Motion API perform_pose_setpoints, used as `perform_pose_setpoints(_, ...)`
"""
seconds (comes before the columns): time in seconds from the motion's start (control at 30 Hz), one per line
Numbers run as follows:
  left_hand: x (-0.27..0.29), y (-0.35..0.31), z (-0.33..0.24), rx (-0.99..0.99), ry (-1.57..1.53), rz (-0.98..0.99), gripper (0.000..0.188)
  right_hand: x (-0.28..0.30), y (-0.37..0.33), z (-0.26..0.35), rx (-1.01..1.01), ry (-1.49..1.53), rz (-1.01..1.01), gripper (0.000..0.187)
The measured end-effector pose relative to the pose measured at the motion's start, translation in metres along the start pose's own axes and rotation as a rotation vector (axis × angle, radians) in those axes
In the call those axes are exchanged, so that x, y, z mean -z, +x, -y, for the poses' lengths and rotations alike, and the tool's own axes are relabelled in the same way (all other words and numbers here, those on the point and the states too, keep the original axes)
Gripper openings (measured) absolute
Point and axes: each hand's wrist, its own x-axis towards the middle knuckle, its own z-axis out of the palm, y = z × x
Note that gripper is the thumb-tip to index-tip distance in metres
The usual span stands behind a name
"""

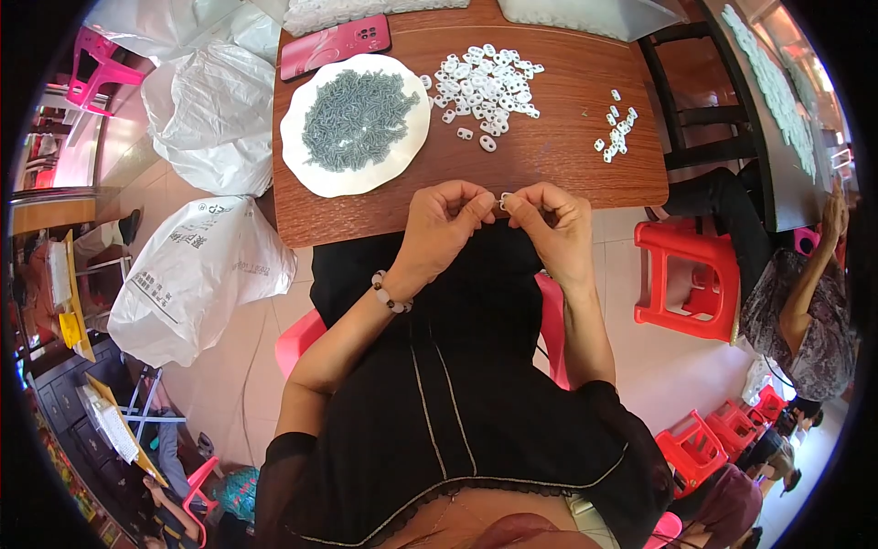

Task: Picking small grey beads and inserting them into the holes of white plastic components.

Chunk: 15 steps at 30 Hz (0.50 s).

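In front of my lap, at the table's near edge, both hands meet fingertip to fingertip. My right hand [554,227] pinches a small white plastic piece [504,200] between thumb and forefinger. My left hand [443,227], with a beaded bracelet on its wrist, has thumb and forefinger pressed together beside that piece; what they hold is too small to make out. Beyond my hands lies a loose pile of white two-holed plastic pieces [483,87]. To its left, a white wavy-rimmed plate [303,165] bears a heap of small grey-green translucent pieces [358,119].
On the brown wooden table [567,174], a pink phone [335,46] lies behind the plate. A smaller cluster of white pieces [619,134] is at the right. White plastic sacks [201,274] stand left; a red stool [686,279] and a seated person [796,311] are right.
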Motion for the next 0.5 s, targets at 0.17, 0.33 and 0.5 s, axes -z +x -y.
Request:
perform_pose_setpoints(0.17, 0.0001, 0.0004, -0.0009, 0.009, -0.001, -0.005, 0.023, 0.0005, 0.0, -0.0008, 0.004, -0.002, -0.007, 0.009)
perform_pose_setpoints(0.33, -0.0015, -0.0003, -0.0021, 0.007, 0.02, -0.01, 0.022, 0.0011, 0.0, -0.0007, 0.006, -0.057, 0.0, 0.009)
perform_pose_setpoints(0.5, -0.0035, -0.0022, -0.0042, -0.05, 0.089, -0.026, 0.021, 0.0001, -0.002, 0.0005, 0.034, -0.126, -0.016, 0.009)
